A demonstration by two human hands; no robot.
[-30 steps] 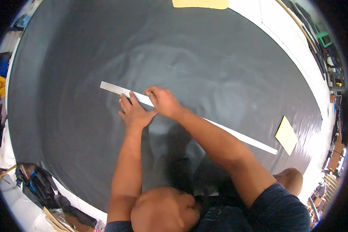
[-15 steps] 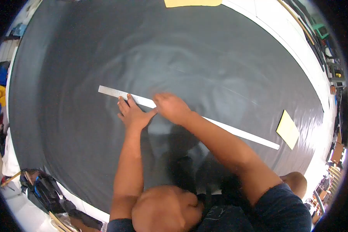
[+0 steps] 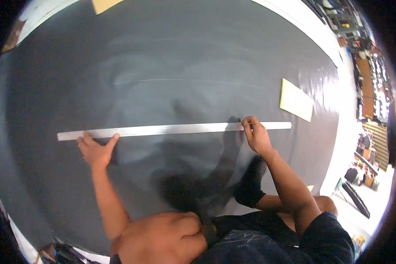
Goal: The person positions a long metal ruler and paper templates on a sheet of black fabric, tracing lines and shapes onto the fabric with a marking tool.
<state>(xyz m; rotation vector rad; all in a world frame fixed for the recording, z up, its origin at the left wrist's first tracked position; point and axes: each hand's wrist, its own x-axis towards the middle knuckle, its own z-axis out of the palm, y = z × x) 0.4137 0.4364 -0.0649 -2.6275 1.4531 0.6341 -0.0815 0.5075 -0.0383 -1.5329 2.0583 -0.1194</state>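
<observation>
A long metal ruler point(image 3: 176, 130) lies flat across a wide black sheet point(image 3: 198, 48). Near its left end rests my left hand point(image 3: 97, 150), fingers and thumb spread, fingertips on the ruler's lower edge. My right hand point(image 3: 256, 135) is closed in a pinch over the ruler's right part. Something small and thin seems to be between its fingers at the upper edge, too small to name. A thin pale line point(image 3: 176, 80) runs across the sheet beyond the ruler.
A yellow rectangular piece point(image 3: 297, 100) lies on the sheet beyond the ruler's right end. Another yellow piece point(image 3: 104, 5) shows at the top edge. My bent leg and dark-socked foot point(image 3: 250, 187) are on the sheet at the lower right. Shelves and clutter line the far right.
My right hand has moved right along the ruler, away from my left hand, which is now nearer the left end. The view has turned, so the ruler looks almost level.
</observation>
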